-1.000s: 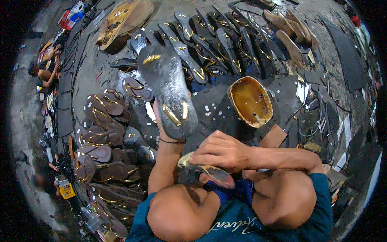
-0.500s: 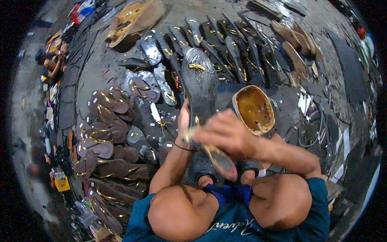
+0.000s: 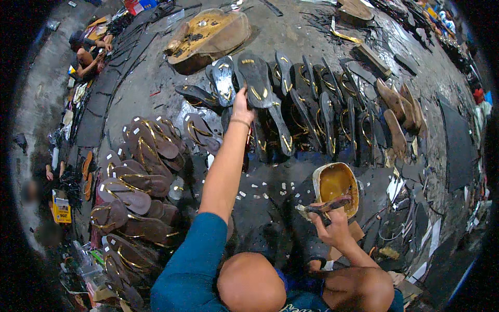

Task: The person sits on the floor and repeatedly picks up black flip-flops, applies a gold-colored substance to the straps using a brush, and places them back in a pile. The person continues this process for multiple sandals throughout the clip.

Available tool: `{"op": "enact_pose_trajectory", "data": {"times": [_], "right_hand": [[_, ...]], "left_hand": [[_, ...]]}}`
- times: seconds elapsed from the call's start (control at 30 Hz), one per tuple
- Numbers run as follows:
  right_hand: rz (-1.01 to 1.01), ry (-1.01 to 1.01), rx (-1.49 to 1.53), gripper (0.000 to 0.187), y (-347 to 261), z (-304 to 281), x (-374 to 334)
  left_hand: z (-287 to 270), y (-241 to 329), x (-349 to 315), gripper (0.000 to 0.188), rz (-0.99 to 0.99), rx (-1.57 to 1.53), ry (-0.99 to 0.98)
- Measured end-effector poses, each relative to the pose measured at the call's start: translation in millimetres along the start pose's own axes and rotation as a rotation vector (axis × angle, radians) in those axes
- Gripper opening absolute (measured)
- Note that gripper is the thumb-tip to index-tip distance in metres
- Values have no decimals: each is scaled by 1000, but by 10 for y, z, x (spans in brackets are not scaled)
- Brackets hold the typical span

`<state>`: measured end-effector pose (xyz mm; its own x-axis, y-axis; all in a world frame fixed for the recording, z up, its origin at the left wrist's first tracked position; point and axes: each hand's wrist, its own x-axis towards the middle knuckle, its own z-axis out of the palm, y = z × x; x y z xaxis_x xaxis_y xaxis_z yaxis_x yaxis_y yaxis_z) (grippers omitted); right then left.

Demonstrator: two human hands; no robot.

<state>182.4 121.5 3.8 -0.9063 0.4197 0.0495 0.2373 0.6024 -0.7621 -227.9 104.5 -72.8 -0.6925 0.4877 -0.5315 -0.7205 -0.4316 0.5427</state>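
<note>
Stretched far forward, my left hand [image 3: 241, 108] has its fingers closed at the side of a glossy black sandal sole [image 3: 253, 70] with small gold strap pieces. That sole is at the left part of a long row of black sandal soles [image 3: 298, 104] with gold straps. Closer to me, my right hand [image 3: 332, 228] is closed around a brush [image 3: 325, 207] held crosswise. The brush's reddish-brown end reaches over the near rim of a squarish tub [image 3: 358, 192] of amber, glue-like liquid. Its paler end points left.
Piles of brown sandals [image 3: 136, 195] with gold straps lie on the left. Wooden foot-shaped lasts [image 3: 397, 106] stand at the right, and a large tan container [image 3: 234, 36] sits at the back. Small white scraps [image 3: 257, 196] dot the floor. Another person [image 3: 91, 54] sits at far left.
My left hand has moved forward with the sole to the row. My right hand has drawn back from the sole to the tub, still holding the brush. The view has shifted.
</note>
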Motion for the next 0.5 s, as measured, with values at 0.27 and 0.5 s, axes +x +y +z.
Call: {"op": "enact_pose_trajectory", "data": {"times": [0.27, 0.5], "right_hand": [[342, 269, 97, 24, 314, -255, 24], [94, 258, -406, 20, 714, -278, 373]], "left_hand": [[-1903, 206, -90, 68, 775, 1639, 1000], [-2983, 1175, -231, 86, 436, 1176, 839]]}}
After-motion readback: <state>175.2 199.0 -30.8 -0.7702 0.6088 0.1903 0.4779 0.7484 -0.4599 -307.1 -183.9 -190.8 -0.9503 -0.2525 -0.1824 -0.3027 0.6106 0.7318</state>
